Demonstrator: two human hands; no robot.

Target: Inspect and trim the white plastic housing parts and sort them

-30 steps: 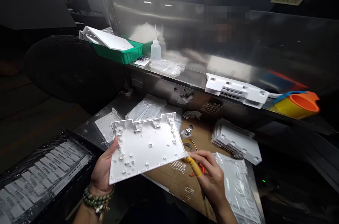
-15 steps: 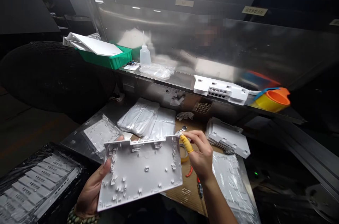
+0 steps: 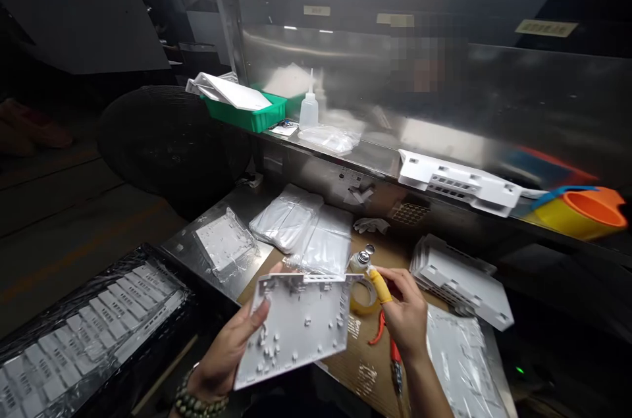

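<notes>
My left hand (image 3: 236, 339) grips the left edge of a white plastic panel (image 3: 301, 329), thumb on its inner face, which has small clips and posts. The panel is tilted above the bench. My right hand (image 3: 402, 306) is at the panel's upper right corner, thumb in a yellow finger cover, fingers pinched together; what they hold, if anything, is too small to make out. Just behind that hand stands a small bottle with a metal top (image 3: 362, 259). A roll of tape (image 3: 364, 295) lies beside it, partly behind the panel.
Plastic bags (image 3: 289, 217) lie behind the panel. White parts (image 3: 461, 280) are stacked at right, above a bagged panel (image 3: 461, 352). Red-handled tools (image 3: 395, 352) lie on the cardboard. A tray of white parts (image 3: 99, 339) is at left; a shelf (image 3: 370, 164) crosses behind.
The view has shifted, so the bench appears further right. The panel has turned and now shows narrower. My right hand has moved slightly away from the panel's corner, and the metal-topped bottle shows more.
</notes>
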